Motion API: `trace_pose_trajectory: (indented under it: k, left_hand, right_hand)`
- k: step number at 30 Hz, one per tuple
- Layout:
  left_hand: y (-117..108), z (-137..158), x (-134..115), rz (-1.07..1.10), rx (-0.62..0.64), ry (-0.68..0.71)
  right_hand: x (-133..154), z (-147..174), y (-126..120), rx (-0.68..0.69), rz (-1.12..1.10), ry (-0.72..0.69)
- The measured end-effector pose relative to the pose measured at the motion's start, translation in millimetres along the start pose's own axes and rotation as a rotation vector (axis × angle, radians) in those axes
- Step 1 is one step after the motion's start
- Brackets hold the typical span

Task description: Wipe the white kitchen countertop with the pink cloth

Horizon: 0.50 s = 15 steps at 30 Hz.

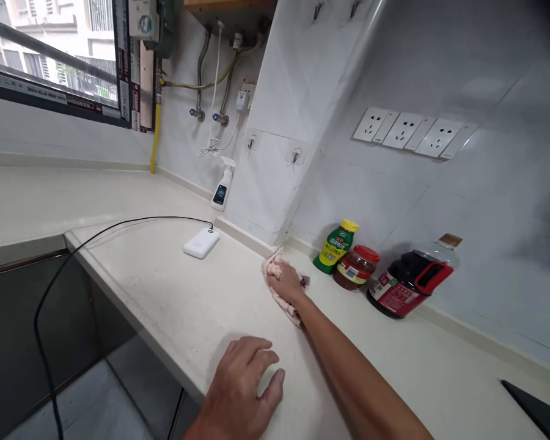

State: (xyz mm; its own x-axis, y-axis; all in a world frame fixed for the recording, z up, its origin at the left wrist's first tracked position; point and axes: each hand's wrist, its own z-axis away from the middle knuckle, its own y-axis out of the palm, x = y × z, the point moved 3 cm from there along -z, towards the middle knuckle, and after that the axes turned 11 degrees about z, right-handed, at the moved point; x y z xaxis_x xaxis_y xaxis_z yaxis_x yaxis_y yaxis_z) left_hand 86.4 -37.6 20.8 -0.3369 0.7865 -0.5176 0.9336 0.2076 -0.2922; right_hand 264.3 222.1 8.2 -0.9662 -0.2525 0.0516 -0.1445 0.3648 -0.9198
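Observation:
A pink cloth (pixel 284 304) lies bunched on the white countertop (pixel 178 299), against the wall's corner. Pressing down on it is my right hand (pixel 285 282), its fingers closed into the fabric. My left hand (pixel 245 385) hovers over or rests on the counter's front edge, fingers loosely curved and apart, with nothing in it. To the right of the cloth stand a green bottle with a yellow cap (pixel 334 247), a red-lidded jar (pixel 355 267) and a large dark bottle with a red handle (pixel 407 281).
A white power bank (pixel 201 242) trails a black cable (pixel 119 225) over the counter edge. Behind it a white spray bottle (pixel 222 186) leans near the wall. Sockets (pixel 403 129) line the right wall. A black object (pixel 538 409) lies at lower right.

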Motion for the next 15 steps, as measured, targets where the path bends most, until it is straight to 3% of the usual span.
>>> trace_pose_trajectory:
  k: [6,9,12,15]
  left_hand:
    - [-5,-1,1,-0.105,-0.09,0.005]
    - [-6,-2,3,-0.144,-0.095,-0.012]
    - [-6,-1,6,-0.171,-0.073,-0.047]
    - [-6,0,11,-0.177,-0.077,-0.094]
  right_hand:
    - [95,57,-7,0.056,-0.143,-0.35]
    - [115,90,-18,0.128,-0.174,-0.5]
    - [90,102,-35,0.173,-0.137,-0.444]
    - [23,101,-57,0.203,-0.026,-0.222]
